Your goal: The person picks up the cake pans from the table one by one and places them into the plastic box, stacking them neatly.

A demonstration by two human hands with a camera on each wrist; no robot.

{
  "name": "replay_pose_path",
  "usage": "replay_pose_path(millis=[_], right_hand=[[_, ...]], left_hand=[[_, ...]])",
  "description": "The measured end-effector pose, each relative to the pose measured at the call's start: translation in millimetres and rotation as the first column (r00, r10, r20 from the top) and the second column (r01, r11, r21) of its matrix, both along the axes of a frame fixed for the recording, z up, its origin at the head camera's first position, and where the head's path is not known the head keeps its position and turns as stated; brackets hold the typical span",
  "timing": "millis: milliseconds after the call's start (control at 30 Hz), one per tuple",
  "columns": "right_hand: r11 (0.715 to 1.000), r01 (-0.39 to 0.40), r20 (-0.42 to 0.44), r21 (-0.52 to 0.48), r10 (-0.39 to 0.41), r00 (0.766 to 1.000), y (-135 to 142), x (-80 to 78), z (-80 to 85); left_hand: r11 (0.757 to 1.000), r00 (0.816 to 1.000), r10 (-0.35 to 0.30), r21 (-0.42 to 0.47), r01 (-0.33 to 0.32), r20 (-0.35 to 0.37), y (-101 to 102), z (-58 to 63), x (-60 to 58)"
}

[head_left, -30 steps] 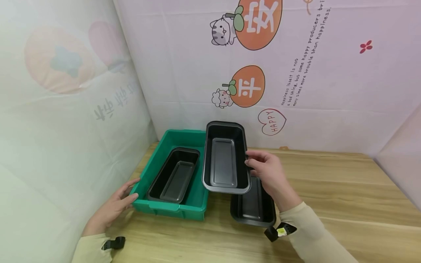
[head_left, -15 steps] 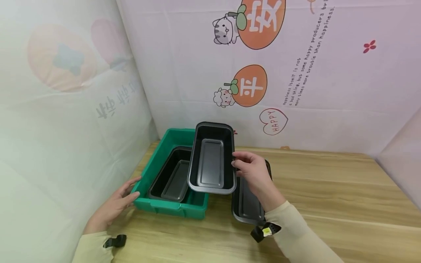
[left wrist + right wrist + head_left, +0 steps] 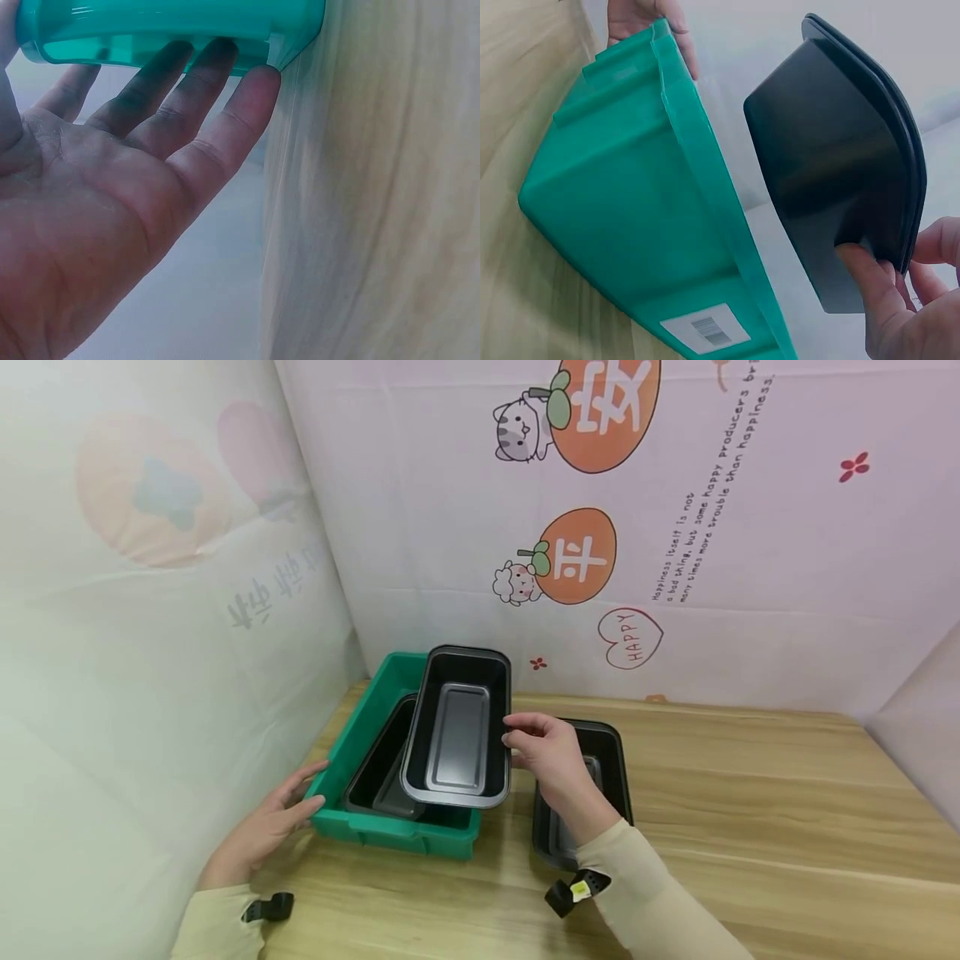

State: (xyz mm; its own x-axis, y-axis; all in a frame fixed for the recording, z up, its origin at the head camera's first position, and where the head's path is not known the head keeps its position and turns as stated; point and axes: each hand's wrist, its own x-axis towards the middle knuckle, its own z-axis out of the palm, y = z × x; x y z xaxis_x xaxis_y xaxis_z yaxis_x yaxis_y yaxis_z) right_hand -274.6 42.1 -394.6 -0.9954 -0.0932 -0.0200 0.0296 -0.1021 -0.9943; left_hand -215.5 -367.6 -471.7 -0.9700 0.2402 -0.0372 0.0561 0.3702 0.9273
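My right hand [image 3: 551,756] pinches the long right rim of a black loaf pan [image 3: 461,735], thumb inside view from above and fingers below. In the right wrist view the loaf pan [image 3: 832,165] hangs tilted above the green bin [image 3: 645,180], apart from its rim. A second black loaf pan [image 3: 375,760] lies inside the green bin [image 3: 367,822], partly hidden under the held one. At the bin's near left corner rests my left hand [image 3: 262,831]; its fingers [image 3: 225,135] reach out fairly straight against the outer wall.
Another black loaf pan [image 3: 615,760] stands on the wooden table [image 3: 750,793] right of the bin, partly covered by my right forearm. White printed sheets [image 3: 420,485] rise behind and at both sides. A barcode label [image 3: 705,328] is on the bin's wall.
My right hand has carried the loaf pan leftward, from beside the green bin to over it, covering more of the pan inside. My left hand stays at the bin's corner.
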Motion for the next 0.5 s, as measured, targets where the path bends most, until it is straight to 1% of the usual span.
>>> replay_pose_path(millis=[300, 500], right_hand=[[1.000, -0.025, 0.027, -0.012, 0.025, 0.999, -22.9, -3.2, -3.8], [0.999, -0.047, 0.045, 0.008, 0.047, 0.998, -36.8, -5.3, -7.6]], left_hand=[[1.000, 1.000, 0.009, 0.001, -0.009, 0.001, -1.2, -2.8, -1.8], [1.000, 1.000, 0.007, 0.002, -0.007, 0.001, -1.9, -3.9, -1.8]])
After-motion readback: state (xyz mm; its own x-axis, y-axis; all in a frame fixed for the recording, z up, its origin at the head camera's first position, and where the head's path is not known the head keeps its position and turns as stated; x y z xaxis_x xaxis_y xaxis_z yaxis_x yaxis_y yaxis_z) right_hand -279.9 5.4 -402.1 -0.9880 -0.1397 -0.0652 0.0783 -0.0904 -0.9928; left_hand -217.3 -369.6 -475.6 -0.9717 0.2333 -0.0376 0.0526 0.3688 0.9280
